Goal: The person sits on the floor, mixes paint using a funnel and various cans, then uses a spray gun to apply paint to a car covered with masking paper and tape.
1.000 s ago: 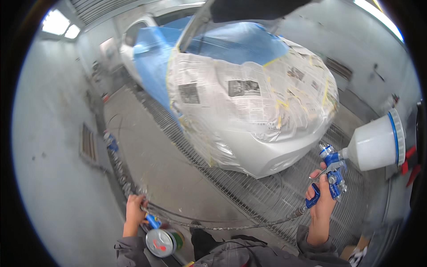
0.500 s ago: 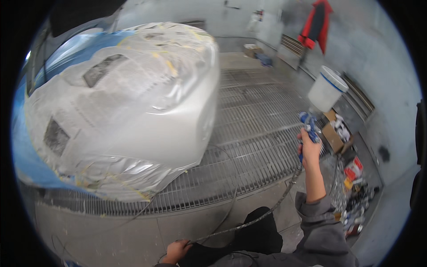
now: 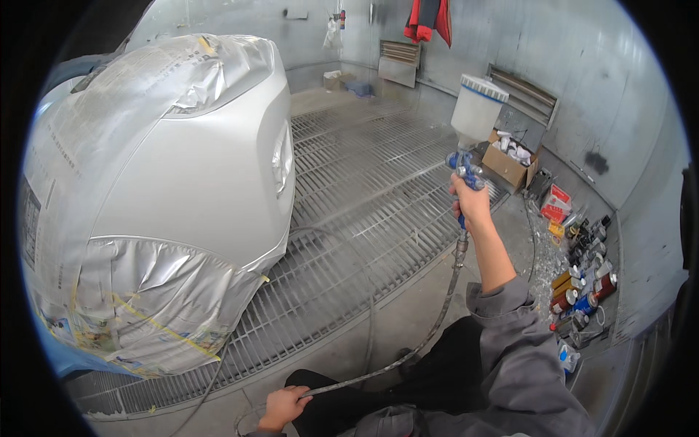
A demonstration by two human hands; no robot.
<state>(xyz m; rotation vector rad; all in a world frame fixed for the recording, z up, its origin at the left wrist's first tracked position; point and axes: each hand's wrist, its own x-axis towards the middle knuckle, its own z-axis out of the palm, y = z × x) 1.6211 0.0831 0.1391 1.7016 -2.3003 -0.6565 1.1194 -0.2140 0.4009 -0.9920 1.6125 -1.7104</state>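
Note:
My right hand (image 3: 472, 198) is wrapped round the handle of a blue and silver spray gun (image 3: 466, 169), its arm stretched forward. A translucent white paint cup (image 3: 478, 113) with a ribbed lid stands upright on top of the gun. From the handle, a grey air hose (image 3: 445, 313) curves down across my legs to my left hand (image 3: 284, 406), whose fingers are closed round it. To the left stands a car, its silver-white body panel (image 3: 196, 175) bare between masking sheets (image 3: 167, 280) of film and printed paper. The gun is well apart from the panel.
Metal floor grating (image 3: 364, 197) runs between the car and the wall. Near the right wall are an open cardboard box (image 3: 510, 164), a red and white carton (image 3: 555, 202) and several cans and bottles (image 3: 582, 302). A red and black jacket (image 3: 428, 20) hangs at the back.
My view has swung, so the car and back wall sit further left in it. The spray gun in my right hand also appears further left. Both hands keep their grips.

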